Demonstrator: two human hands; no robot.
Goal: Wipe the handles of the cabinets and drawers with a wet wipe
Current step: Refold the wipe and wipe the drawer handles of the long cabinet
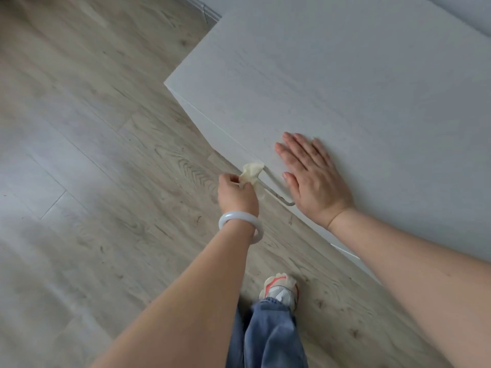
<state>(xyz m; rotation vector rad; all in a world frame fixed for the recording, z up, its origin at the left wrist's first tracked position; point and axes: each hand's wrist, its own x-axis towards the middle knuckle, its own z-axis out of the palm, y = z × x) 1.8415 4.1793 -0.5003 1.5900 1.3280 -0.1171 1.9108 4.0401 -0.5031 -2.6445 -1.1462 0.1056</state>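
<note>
Left fingers [233, 181] pinching wet wipe [252, 172] on handle [276, 193]; right fingers [297, 152] flat.

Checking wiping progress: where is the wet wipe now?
The wet wipe is pinched in the left hand, wrapped on the far end of the drawer handle.

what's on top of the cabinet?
Only the right hand, lying flat on the cabinet top near its front edge. Nothing else shows there; the top's far-right part runs out of frame.
</note>
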